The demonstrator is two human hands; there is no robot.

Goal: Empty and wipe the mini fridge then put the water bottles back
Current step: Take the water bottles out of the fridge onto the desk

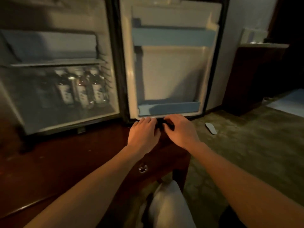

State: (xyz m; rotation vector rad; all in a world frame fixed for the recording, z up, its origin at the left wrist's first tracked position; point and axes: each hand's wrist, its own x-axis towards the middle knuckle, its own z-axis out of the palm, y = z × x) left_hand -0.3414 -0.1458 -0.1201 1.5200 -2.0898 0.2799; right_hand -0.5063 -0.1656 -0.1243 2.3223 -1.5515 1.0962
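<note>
Head view: both hands, left hand (144, 130) and right hand (179, 129), rest loose-fingered, holding nothing, at the open white fridge door (171, 71); the clear labelled water bottles (82, 89) sit inside, so emptying probably comes next.

A small black mini fridge with a pale lining (113, 46) stands open on a dark reddish wooden table (49, 162), its door (172, 66) swung fully out to the right. Three clear labelled water bottles (82, 89) stand upright on the fridge floor, below a shelf (blurred). The left hand (144, 134) and right hand (181, 130) lie side by side at the door's bottom edge, fingers reaching forward against it.
</note>
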